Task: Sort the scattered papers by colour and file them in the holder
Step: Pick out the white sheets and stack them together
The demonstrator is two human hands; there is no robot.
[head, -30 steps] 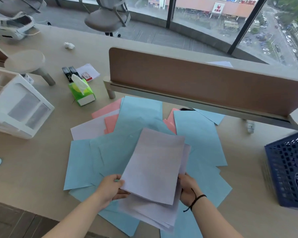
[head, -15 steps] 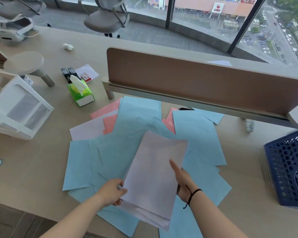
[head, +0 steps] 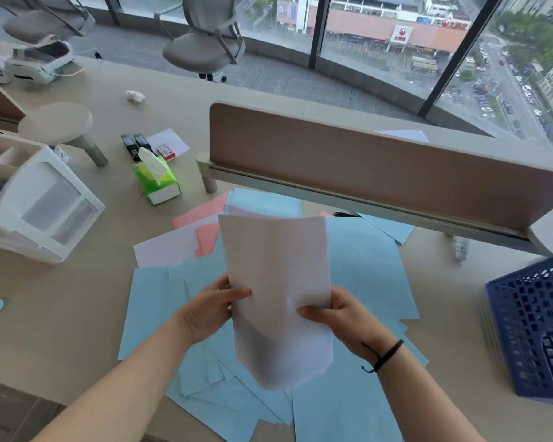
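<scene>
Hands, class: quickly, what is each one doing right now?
Left hand: grips the white paper stack at its left edge.
Right hand: grips the same stack's right edge.

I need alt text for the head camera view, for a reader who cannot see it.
Both hands, left and right, hold a stack of white papers upright above blue papers and pink papers scattered on a desk. A blue mesh holder stands at the right, a green tissue box at the left.
</scene>
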